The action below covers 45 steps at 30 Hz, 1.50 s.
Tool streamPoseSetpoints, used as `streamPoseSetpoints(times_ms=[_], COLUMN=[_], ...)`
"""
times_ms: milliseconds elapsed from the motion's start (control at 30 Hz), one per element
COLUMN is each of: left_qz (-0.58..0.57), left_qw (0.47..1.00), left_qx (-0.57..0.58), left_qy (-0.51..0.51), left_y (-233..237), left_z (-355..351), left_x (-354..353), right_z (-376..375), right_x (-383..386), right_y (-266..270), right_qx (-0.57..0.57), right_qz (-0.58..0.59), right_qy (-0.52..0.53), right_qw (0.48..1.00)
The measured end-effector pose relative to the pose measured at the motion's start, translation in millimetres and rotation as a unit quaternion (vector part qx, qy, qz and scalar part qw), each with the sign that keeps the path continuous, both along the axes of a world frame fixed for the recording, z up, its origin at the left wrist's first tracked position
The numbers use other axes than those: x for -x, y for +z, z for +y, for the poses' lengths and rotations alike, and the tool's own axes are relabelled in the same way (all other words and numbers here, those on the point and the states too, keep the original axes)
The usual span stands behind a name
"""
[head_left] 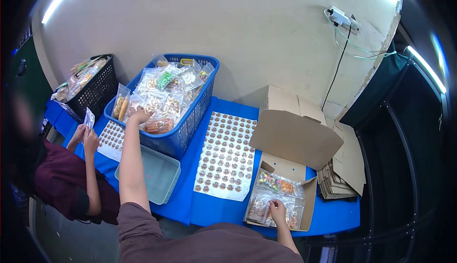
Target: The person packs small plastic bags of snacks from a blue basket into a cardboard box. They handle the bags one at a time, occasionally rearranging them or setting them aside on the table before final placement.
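Note:
My left hand (139, 115) reaches into a blue plastic basket (178, 139) heaped with clear snack bags. Its fingers are apart, touching the bags close to a packet of orange-brown sticks (159, 126). Pale curved snacks (153, 102) fill other bags there, and a bag of green pieces (165, 79) lies farther back. Over an open cardboard box (308, 206), my right hand (277, 211) is closed, its fingers pinching a clear snack bag (294, 214). Bags with colourful pieces (267, 181) and orange snacks (288, 187) lie in the box's far half.
Sticker sheets (226, 156) lie on the blue tablecloth (190, 191). A greenish tray (164, 179) sits before the basket. Flattened cardboard (335, 182) is stacked at right. At left, a co-worker's hands (87, 137) hold a small packet, near a black basket (97, 89).

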<state>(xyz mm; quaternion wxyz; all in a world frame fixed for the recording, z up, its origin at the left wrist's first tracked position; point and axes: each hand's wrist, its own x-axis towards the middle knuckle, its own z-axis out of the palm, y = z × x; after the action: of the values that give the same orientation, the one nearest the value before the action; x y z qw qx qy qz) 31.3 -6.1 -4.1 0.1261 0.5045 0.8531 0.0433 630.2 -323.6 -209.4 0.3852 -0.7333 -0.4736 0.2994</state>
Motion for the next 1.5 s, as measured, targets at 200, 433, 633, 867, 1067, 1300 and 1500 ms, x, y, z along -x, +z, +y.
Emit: streamPoseSetpoints(times_ms=[200,433,633,867,1067,1300,1500], left_qz=[-0.032,-0.047,0.078,-0.063,0.102,0.116,-0.041], left_qw=[0.999,0.996,0.982,0.960,0.930,0.891,0.919], left_qx=[-0.016,0.045,-0.095,-0.007,-0.349,-0.439,-0.333], left_qy=[0.013,-0.056,-0.142,-0.274,-0.051,-0.019,-0.205], left_y=[-15,-28,26,4,24,16,28], left_z=[14,22,-32,-4,-19,-9,-16], left_x=[22,24,-38,-14,-25,-17,-31], right_z=[2,8,13,18,16,14,9], right_x=[7,-3,0,10,11,22,23], right_y=[20,-10,-12,-3,-13,-8,-1], right_qx=[-0.001,-0.040,-0.049,-0.058,-0.059,-0.063,-0.067], right_qz=[-0.018,-0.053,-0.043,-0.071,-0.076,-0.061,-0.042], right_qy=[-0.032,-0.033,-0.025,-0.037,-0.049,-0.052,-0.077], right_qw=[0.999,0.997,0.998,0.995,0.994,0.995,0.994])
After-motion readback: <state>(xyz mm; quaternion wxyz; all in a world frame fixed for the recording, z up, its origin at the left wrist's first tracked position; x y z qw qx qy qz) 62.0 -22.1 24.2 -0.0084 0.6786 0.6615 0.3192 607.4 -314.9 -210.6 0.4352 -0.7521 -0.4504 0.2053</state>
